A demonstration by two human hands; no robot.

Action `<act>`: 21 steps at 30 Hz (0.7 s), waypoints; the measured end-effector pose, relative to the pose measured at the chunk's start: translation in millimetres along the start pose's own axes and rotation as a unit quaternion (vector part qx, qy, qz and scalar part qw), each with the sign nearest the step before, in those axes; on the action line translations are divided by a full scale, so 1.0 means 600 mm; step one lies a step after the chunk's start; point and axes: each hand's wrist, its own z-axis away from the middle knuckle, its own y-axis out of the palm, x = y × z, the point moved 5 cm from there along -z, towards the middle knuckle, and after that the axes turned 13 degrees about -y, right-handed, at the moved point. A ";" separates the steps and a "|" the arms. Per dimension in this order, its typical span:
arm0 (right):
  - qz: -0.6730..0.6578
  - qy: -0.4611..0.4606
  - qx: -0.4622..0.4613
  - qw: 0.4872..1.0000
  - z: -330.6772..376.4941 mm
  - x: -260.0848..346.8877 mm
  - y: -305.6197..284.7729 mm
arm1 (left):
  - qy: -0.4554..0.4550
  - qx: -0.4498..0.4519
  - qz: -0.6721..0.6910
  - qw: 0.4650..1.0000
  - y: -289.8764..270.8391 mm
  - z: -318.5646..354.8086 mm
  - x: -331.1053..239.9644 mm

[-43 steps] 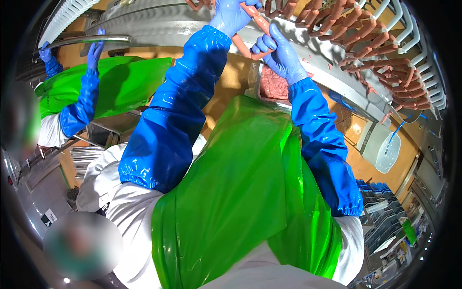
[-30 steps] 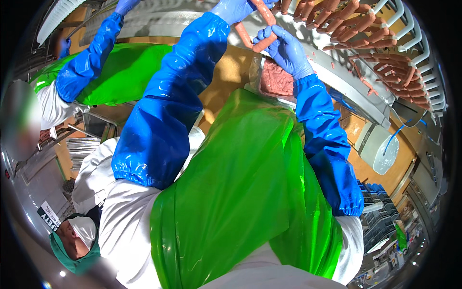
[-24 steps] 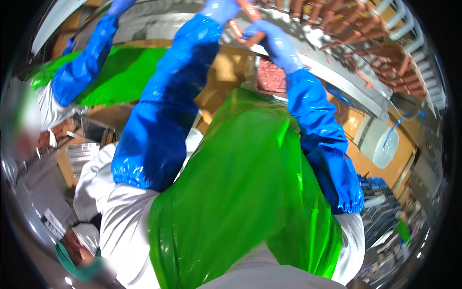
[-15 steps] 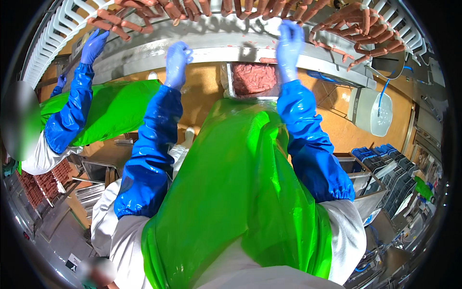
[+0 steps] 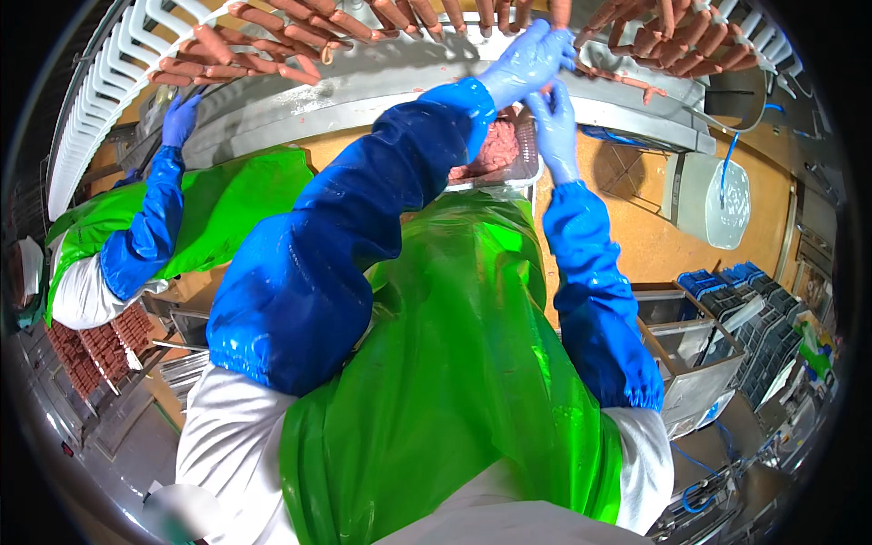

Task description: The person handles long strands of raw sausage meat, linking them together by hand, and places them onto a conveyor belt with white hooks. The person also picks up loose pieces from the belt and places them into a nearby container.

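Blue-gloved left hand [image 5: 527, 62] and right hand [image 5: 554, 127] pinch one sausage link [image 5: 549, 88] below the hanging sausages [image 5: 363, 18]; best kept gentle.

green apron [image 5: 454, 363]; blue crates [image 5: 736, 277]; steel bin [image 5: 690, 363]; co-worker's sleeve [image 5: 145, 236]

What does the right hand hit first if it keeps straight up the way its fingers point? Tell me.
Probably the left hand, which lies just above the right hand. Past that hang the sausages on the white conveyor hooks. Depth is hard to judge here.
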 end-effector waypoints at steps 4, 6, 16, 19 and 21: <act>-0.357 0.210 -0.026 0.910 0.017 0.030 -0.043 | 0.011 0.061 0.249 0.967 0.051 0.005 -0.014; -0.447 0.227 0.051 0.864 0.007 0.065 -0.055 | -0.023 0.056 0.347 0.936 0.049 0.030 -0.053; 0.007 -0.149 0.048 0.988 0.009 0.139 -0.109 | -0.121 0.030 0.226 0.966 0.081 0.050 -0.115; -0.169 0.033 0.101 0.980 0.031 0.069 -0.146 | -0.049 0.094 0.294 0.950 0.091 0.022 -0.128; -0.258 0.145 0.089 0.951 0.077 0.025 -0.169 | 0.046 0.153 0.250 0.955 0.093 -0.008 -0.115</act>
